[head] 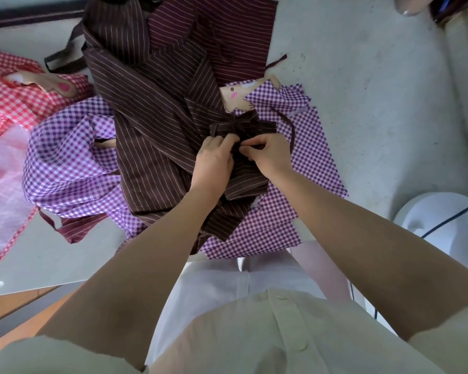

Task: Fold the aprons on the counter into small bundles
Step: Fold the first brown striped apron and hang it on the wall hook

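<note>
A small brown striped bundle (243, 130) with a tied strap sits on top of the apron pile at the counter's middle. My left hand (214, 160) and my right hand (268, 152) meet over it, fingers pinching its dark strap. Under them lies a loose brown striped apron (146, 125). A maroon striped apron (216, 36) lies behind it. Purple checked aprons (308, 163) spread beneath and to both sides, one with a cartoon patch (234, 99). A red checked apron (14, 98) lies at the far left.
The pale counter (362, 90) shows bare surface at the right and front left. A white rounded object (441, 222) with a dark cable stands at the right, below the counter edge. A dark object (451, 9) sits at the top right corner.
</note>
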Action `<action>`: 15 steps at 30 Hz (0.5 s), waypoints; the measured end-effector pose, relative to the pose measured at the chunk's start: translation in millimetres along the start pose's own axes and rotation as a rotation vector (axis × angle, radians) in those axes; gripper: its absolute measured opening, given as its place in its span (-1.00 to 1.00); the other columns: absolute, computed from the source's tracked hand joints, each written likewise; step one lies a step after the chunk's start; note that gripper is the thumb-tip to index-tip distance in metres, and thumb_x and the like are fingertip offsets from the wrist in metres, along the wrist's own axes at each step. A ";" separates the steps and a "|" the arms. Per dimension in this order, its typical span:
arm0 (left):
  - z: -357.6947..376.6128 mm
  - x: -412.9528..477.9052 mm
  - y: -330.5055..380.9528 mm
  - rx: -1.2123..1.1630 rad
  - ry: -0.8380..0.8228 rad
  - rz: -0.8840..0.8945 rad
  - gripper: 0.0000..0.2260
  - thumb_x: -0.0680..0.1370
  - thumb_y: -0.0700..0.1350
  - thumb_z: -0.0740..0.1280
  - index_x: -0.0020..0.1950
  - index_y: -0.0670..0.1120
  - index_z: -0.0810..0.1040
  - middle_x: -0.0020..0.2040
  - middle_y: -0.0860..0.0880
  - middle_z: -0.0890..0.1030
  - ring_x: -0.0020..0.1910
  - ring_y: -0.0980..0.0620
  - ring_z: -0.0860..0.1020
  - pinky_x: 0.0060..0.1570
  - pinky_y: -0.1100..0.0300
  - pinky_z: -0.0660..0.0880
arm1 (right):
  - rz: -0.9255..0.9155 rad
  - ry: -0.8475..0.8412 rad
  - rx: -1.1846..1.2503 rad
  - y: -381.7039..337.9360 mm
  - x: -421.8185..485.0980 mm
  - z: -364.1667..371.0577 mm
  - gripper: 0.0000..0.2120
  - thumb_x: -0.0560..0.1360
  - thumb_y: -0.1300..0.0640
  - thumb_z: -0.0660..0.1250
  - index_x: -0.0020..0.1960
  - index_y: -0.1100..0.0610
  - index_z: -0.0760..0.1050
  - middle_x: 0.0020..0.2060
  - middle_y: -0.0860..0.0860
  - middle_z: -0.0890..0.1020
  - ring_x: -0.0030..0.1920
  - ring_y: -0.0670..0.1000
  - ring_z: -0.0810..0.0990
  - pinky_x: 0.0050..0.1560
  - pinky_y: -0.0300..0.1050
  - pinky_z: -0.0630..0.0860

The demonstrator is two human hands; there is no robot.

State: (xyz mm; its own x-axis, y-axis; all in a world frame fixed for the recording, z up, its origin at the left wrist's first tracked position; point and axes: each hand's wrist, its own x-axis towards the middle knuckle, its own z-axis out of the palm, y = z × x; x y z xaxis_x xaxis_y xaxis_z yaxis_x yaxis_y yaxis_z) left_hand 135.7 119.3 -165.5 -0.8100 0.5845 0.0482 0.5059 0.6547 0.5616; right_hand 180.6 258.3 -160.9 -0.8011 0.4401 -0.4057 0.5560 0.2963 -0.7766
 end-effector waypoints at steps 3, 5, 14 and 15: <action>1.9 4.3 -8.1 0.076 -0.029 0.042 -0.77 0.48 -0.39 0.33 0.06 -0.20 0.66 -0.11 -0.18 0.56 -0.09 -0.17 0.49 -0.09 0.05 0.50 | -0.053 -0.051 -0.051 -2.1 -0.6 -3.5 -0.86 0.48 0.13 0.46 0.02 0.11 0.69 -0.24 -0.15 0.63 -0.18 -0.19 0.59 0.11 -0.23 0.52; 2.8 5.2 -9.3 0.081 -0.072 0.032 -0.80 0.50 -0.37 0.32 0.05 -0.21 0.66 -0.06 -0.18 0.53 -0.05 -0.17 0.46 -0.05 0.13 0.42 | -0.063 -0.074 -0.055 -1.6 -1.1 -5.2 -0.86 0.48 0.13 0.46 0.03 0.11 0.68 -0.25 -0.16 0.61 -0.14 -0.17 0.60 0.13 -0.22 0.51; 3.8 22.3 -8.7 -0.054 -0.384 -0.273 -0.78 0.58 -0.16 0.29 0.20 -0.10 0.57 0.26 -0.10 0.42 0.32 -0.16 0.25 0.24 0.17 0.19 | -0.067 -0.101 0.100 4.2 0.5 -7.7 -0.87 0.50 0.20 0.43 0.03 0.18 0.67 -0.26 0.01 0.69 -0.25 -0.13 0.66 -0.04 -0.28 0.59; 2.9 20.5 -10.1 -0.069 -0.366 -0.260 -0.80 0.56 -0.13 0.33 0.17 -0.11 0.57 0.24 -0.10 0.45 0.30 -0.16 0.27 0.21 0.19 0.17 | -0.066 -0.104 0.104 4.4 0.8 -7.4 -0.87 0.50 0.20 0.43 0.04 0.18 0.67 -0.22 0.04 0.71 -0.24 -0.09 0.67 -0.02 -0.25 0.60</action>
State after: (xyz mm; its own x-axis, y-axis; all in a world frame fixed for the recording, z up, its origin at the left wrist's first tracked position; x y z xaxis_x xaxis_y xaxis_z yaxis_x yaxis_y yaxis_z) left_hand 114.9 126.1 -172.5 -0.7426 0.5443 -0.3902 0.2685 0.7758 0.5711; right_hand 184.0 266.2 -161.0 -0.8569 0.3307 -0.3955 0.4796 0.2301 -0.8468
